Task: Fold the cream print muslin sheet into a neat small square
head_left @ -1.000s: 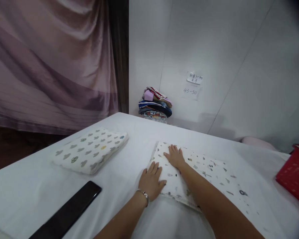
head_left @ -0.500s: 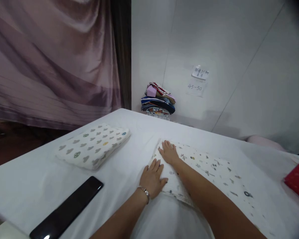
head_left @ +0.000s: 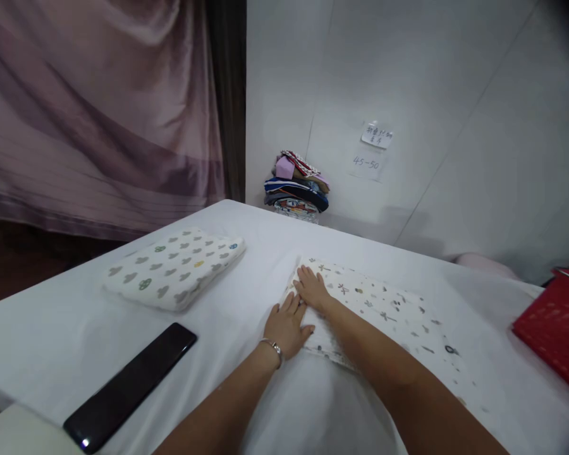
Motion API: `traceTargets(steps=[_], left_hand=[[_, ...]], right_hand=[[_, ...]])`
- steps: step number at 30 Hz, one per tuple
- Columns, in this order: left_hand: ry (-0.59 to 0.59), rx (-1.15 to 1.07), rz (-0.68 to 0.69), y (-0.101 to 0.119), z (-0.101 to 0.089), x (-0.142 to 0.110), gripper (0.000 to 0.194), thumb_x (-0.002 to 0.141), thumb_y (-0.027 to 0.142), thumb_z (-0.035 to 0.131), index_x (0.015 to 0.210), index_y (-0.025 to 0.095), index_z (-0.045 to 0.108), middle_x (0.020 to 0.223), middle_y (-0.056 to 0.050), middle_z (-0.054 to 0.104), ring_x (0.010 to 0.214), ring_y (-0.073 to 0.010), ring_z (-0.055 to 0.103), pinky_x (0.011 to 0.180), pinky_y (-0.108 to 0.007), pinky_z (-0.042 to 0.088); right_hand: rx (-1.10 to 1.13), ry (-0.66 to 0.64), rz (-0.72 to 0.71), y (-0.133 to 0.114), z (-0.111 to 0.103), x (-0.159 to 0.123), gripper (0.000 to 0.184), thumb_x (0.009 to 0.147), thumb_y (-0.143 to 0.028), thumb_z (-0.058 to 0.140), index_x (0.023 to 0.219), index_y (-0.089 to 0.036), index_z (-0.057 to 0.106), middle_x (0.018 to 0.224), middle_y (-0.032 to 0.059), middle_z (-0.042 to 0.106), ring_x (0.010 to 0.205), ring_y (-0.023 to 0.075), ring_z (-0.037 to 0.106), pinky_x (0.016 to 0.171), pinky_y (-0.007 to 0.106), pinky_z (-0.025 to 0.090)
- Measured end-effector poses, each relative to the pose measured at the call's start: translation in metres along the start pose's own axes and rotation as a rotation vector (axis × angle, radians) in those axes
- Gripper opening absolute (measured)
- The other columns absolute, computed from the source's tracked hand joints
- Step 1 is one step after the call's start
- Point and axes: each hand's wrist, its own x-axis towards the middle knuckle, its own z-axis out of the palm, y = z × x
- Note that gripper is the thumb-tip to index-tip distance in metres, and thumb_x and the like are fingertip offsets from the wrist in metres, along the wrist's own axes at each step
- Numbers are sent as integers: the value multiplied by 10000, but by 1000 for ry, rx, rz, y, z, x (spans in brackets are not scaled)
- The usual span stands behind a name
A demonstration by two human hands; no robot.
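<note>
A white cloth with small grey and green prints (head_left: 374,303) lies folded flat on the white-covered table (head_left: 246,379). My left hand (head_left: 286,325), with a silver bracelet at the wrist, rests palm down on its left edge, fingers stretched out. Just beyond it, my right hand (head_left: 312,287) lies flat on the same cloth near its far left corner. The fingertips of the two hands are close together. My right forearm hides part of the cloth's near side.
On the left lies a folded white cloth with grey cloud-like prints (head_left: 173,268). A black phone-like slab (head_left: 133,385) is nearer me. A red bag-like item (head_left: 557,328) sits at the right edge. Folded fabrics (head_left: 296,186) are stacked behind the table, by the wall.
My right hand has slid left over the cloth towards its left edge, closer to my left hand. My left hand stays at the edge. The view has shifted slightly.
</note>
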Motion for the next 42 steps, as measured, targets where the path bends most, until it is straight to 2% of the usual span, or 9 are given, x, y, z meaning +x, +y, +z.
traceTargets(steps=[3,6,9,12,18,27,33,36,42], left_hand=[[1,10,2,-1,1,0,587,826,508,316,1323,201,373,1452,-45,242,1351,-225,117,1038,-461,228],[-3,11,0,-1,0,0,586,823,501,322,1323,199,376,1455,-41,235,1351,-222,113,1039,-453,228],[-21,2,-11,0,-2,0,587,825,492,319,1333,202,363,1457,-33,226,1353,-219,107,1046,-448,217],[-22,2,-14,1,-3,1,582,827,485,317,1335,205,359,1456,-30,228,1353,-217,106,1047,-447,212],[-19,18,-7,1,-3,2,571,833,475,305,1329,200,369,1457,-33,226,1352,-223,112,1040,-454,222],[-16,39,-3,-1,-2,3,575,834,477,298,1333,200,365,1457,-24,223,1352,-224,112,1037,-452,230],[-7,43,1,-1,-1,4,574,833,480,297,1330,201,371,1456,-31,225,1352,-228,115,1037,-453,231],[-13,33,2,-1,-1,4,580,835,487,288,1332,198,368,1457,-37,220,1353,-234,105,1038,-459,223],[-17,29,-8,-2,-1,5,568,840,483,278,1332,214,368,1459,-24,210,1355,-230,95,1042,-461,210]], right_hand=[[-22,34,-29,14,-16,-3,572,897,-436,215,1404,-170,194,1486,54,119,1354,174,41,1064,399,39],[-136,132,57,39,-26,-8,581,900,-436,203,1411,-159,173,1492,47,76,1356,171,-15,1064,386,-23],[-187,107,236,66,-23,-9,630,891,-489,183,1415,-140,162,1491,54,68,1355,191,-7,1062,395,-20],[-162,61,301,81,-16,-7,679,874,-549,132,1421,-147,126,1492,43,64,1354,194,4,1062,413,8],[-125,34,270,89,-25,-6,703,859,-575,135,1418,-149,140,1491,51,74,1353,203,28,1060,420,49],[-134,84,402,111,-21,-24,701,859,-567,137,1419,-144,131,1492,56,62,1351,218,12,1054,456,21],[-86,80,398,115,-36,-34,697,860,-569,137,1414,-147,156,1491,63,76,1353,210,19,1055,431,49],[-123,136,439,126,-33,-48,716,856,-578,132,1417,-133,136,1492,66,57,1353,207,-3,1056,438,22],[-147,79,492,134,-27,-56,699,859,-568,137,1418,-150,131,1492,70,57,1352,212,12,1049,457,25]])
